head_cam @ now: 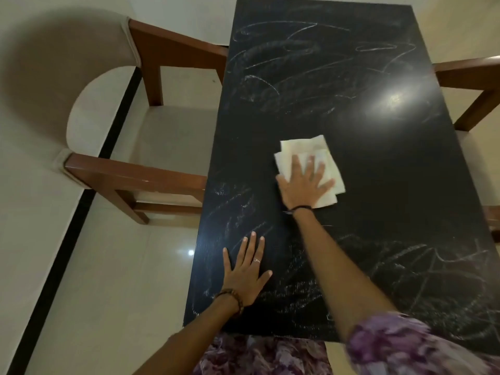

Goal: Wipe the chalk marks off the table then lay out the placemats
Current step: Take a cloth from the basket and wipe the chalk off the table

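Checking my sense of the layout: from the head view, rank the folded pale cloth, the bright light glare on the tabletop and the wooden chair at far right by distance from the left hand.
From the left hand:
1. Folded pale cloth, mid-table, under the right hand.
2. Bright light glare, farther up, right of centre.
3. Wooden chair, beyond the table's right edge.

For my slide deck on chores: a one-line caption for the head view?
Right hand presses a cloth flat on the chalk-marked black table; left hand braces.
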